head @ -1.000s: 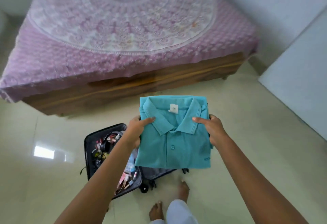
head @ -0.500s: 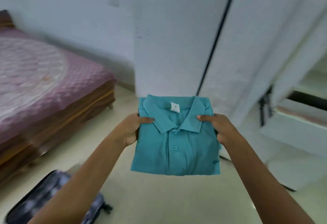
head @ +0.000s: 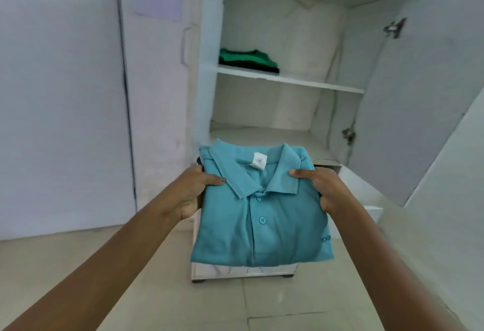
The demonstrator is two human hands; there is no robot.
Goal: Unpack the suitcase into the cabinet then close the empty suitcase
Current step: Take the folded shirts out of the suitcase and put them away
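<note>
A folded teal polo shirt (head: 262,215) with a white neck label is held flat in front of me. My left hand (head: 193,192) grips its left edge, thumb on top near the collar. My right hand (head: 320,186) grips the right edge the same way. Straight ahead stands the open white cabinet (head: 288,82) with a shelf (head: 314,83) and a bare lower floor. The shirt hangs in front of the cabinet's lower compartment. The suitcase is out of view.
Folded green and dark clothes (head: 247,59) lie on the shelf's left side. The cabinet's right door (head: 419,90) stands open; a closed door with a handle (head: 184,45) is to the left. Pale tiled floor (head: 262,304) runs below.
My view has swung right from the bed and open suitcase to the open cabinet. Both hands keep the same hold on the teal shirt, carried along.
</note>
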